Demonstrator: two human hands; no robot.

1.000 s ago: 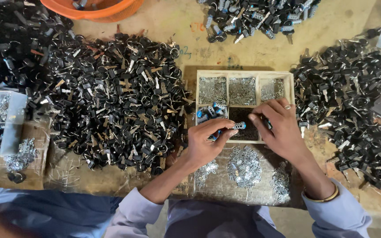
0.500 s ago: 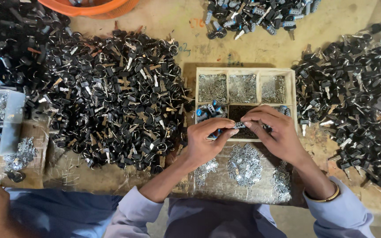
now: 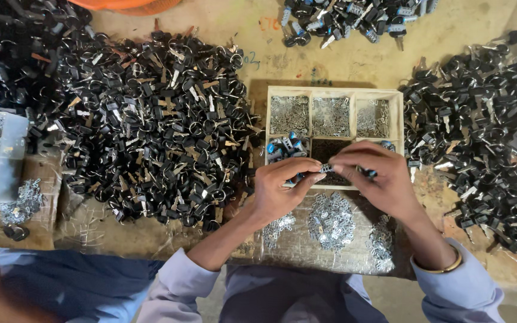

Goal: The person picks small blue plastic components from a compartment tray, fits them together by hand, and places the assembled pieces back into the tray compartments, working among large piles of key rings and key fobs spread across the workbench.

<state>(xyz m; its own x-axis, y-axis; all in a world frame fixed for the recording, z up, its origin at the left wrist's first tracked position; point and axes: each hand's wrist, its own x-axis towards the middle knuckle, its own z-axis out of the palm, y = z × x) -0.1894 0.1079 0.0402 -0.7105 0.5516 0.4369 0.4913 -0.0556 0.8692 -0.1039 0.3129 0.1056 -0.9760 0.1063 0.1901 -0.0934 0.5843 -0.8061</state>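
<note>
We take the wooden tray point(image 3: 400, 140) as our landmark, a shallow box split into compartments, lying on the worn surface point(image 3: 354, 60). Largest of all is the heap of black-headed keys point(image 3: 151, 128) spreading well to the tray's left; a second pile of black keys point(image 3: 480, 137) lies to its right, and a smaller cluster of lock cylinders point(image 3: 354, 18) sits above it, well apart. Inside the tray, the upper three compartments hold small silvery parts point(image 3: 330, 116), and the lower left one holds blue-capped lock pieces point(image 3: 285, 146). Just below the tray, loose silvery clips point(image 3: 330, 221) lie in small heaps on a clear plastic sheet.

Since a second ago, our hands have come together: then our right hand reached into the tray's lower dark compartment, and now both have lifted to its front edge. We judge that a piece has been picked out and the fitting together is now in hand.

Our left hand point(image 3: 279, 191) and right hand point(image 3: 378, 179) meet over the tray's lower edge. Between them sits a small metal lock part point(image 3: 325, 168), pinched at its left end by our left thumb and forefinger and at its right end by our right fingertips. So both grips are closed on that one piece, which lies directly between them, just above the tray's front wall.
</note>
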